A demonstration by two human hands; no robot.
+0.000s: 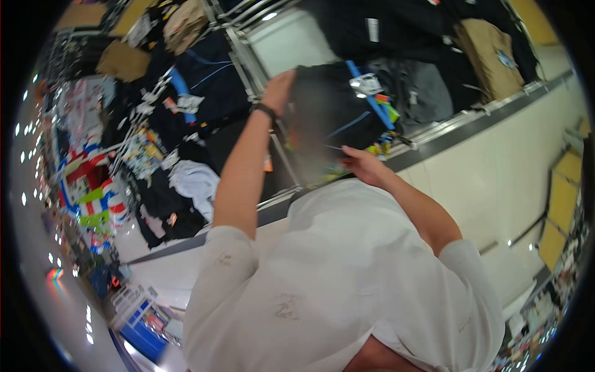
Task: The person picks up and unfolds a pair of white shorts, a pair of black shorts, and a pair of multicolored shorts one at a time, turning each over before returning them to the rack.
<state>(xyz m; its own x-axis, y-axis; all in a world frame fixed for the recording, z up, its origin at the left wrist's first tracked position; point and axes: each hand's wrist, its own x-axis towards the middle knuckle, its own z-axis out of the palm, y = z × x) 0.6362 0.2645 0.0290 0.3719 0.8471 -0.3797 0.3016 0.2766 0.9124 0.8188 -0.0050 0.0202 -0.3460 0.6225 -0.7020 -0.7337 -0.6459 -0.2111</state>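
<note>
A dark folded garment (359, 118) lies in front of me on the display stand, with a thin light-blue line across it. My left hand (279, 93) is closed at its far left edge, fingertips partly hidden; a dark band circles that wrist. At the near right edge, my right hand (370, 168) has its fingers bent against the garment's border. A blue strip (372, 99) with a silvery packet (365, 84) runs along the garment's right side. A grey blur covers the garment's left part.
Metal rails (245, 59) divide the stand around a pale panel (291, 46). Grey cloth (421, 93) and a brown paper bag (489, 59) lie to the right. Leftward are dark clothes, a white cloth (195, 186) and colourful packets (145, 152). Pale floor (471, 180) runs along the stand.
</note>
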